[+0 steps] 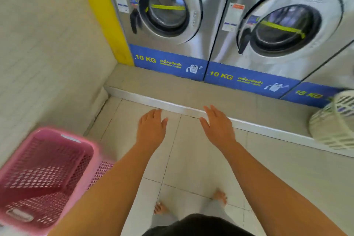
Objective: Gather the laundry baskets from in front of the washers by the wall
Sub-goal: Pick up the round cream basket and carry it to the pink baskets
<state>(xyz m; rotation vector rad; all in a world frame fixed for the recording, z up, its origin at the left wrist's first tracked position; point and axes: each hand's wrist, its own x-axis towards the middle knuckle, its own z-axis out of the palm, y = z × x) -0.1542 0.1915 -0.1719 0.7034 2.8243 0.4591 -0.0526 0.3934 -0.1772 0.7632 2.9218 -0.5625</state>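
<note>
1. The left hand (151,130) is seen at centre frame, palm down, fingers extended and lightly spread; nothing is held or touched.
2. The right hand (218,128) is seen just right of centre, likewise open and flat, thumb apart from the fingers, empty.
3. Both hands are held over the tiled floor (191,168), near the raised step (172,104) that crosses the frame diagonally.
4. A pink laundry basket (44,174) is noted at lower left, beside the tiled wall (42,53), partly covered by the left forearm. It appears empty.
5. A pale perforated basket (333,122) is noted at the right edge, tipped against the step, cut off by the frame.
6. Two steel front-loading washers (166,11) (283,28) are recorded at upper centre and upper right, doors shut, marked "10 KG" on blue strips.
7. Bare feet (161,208) are seen at bottom centre.
8. No obstruction is observed between the hands and either basket.
</note>
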